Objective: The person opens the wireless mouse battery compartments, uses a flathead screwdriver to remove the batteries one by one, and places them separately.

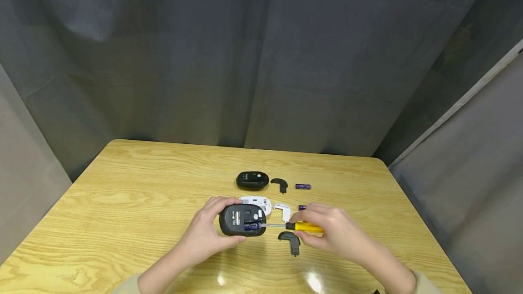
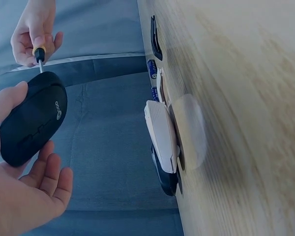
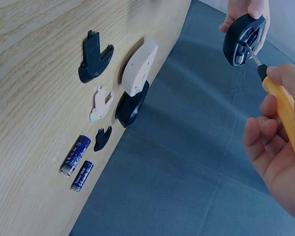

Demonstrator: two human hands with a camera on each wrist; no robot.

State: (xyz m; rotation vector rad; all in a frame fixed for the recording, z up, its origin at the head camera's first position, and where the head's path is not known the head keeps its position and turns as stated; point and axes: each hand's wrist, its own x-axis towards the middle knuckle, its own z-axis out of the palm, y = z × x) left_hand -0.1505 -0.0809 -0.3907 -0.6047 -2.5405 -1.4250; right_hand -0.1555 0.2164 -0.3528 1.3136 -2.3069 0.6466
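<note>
In the head view my left hand (image 1: 204, 228) grips a black computer mouse (image 1: 233, 220) by its edges, underside turned up and held above the table. A purple-blue battery (image 1: 252, 226) sits in the mouse's uncovered compartment. My right hand (image 1: 333, 228) holds a screwdriver (image 1: 308, 227) with a yellow handle; its metal shaft (image 3: 254, 56) reaches to the compartment at the battery's end. Whether the tip touches the battery, I cannot tell. Seen from the left wrist, the mouse's smooth top (image 2: 37, 115) rests between thumb and fingers.
Behind the held mouse lie a white mouse (image 1: 261, 201) and another black mouse (image 1: 252, 180), both underside up. To their right are a black cover (image 1: 281, 184), a white cover (image 1: 283, 211), a nearer black cover (image 1: 291, 241) and two loose batteries (image 3: 75, 155) on the wooden table (image 1: 143, 194).
</note>
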